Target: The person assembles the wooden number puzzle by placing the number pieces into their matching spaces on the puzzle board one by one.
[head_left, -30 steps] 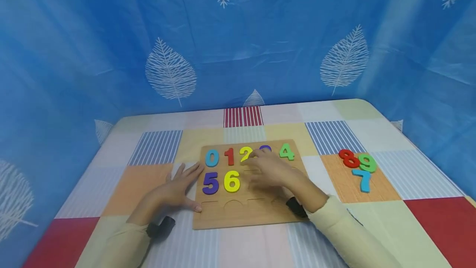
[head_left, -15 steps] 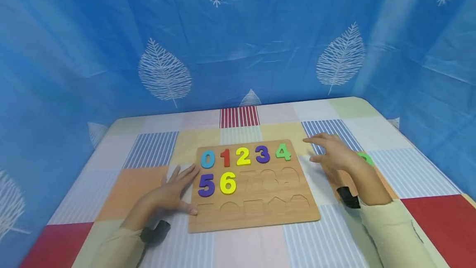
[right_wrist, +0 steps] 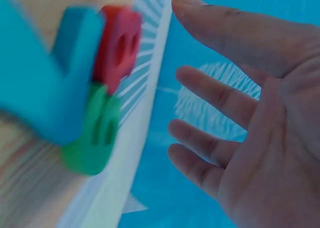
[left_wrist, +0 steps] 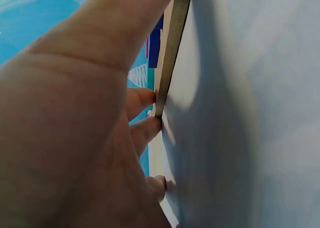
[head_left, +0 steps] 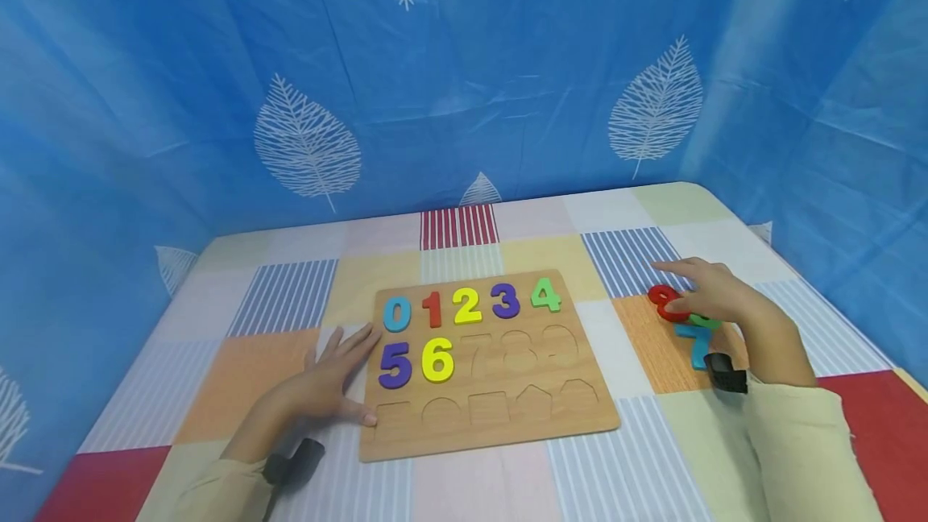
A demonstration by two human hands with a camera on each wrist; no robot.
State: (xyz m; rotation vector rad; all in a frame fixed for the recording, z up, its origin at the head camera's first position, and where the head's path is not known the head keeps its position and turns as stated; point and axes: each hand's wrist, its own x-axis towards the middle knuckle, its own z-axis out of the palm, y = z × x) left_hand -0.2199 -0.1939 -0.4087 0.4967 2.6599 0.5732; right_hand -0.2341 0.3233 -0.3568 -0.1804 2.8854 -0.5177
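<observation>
A wooden number board (head_left: 500, 413) lies on the table, with coloured numerals 0 to 6 in its upper rows and bare recesses elsewhere. My left hand (head_left: 326, 381) rests at the board's left edge, fingers spread and thumb on the lower corner. In the left wrist view, fingertips (left_wrist: 147, 130) touch the board's side. At the right, my right hand (head_left: 718, 290) hovers over three loose numerals with fingers apart. These are a red 8 (head_left: 661, 296), a green 9 (right_wrist: 95, 138) partly hidden by the hand, and a blue 7 (head_left: 698, 345). Nothing is between its fingers in the right wrist view.
A patchwork tablecloth (head_left: 478, 490) covers the table. Blue curtains (head_left: 464, 63) with white leaf prints hang behind it and along both sides. Dark wrist straps (head_left: 725, 373) sit on both wrists.
My right hand has moved from over the board to the loose numerals at the right. The left hand stays at the board's edge. The head view has shifted slightly.
</observation>
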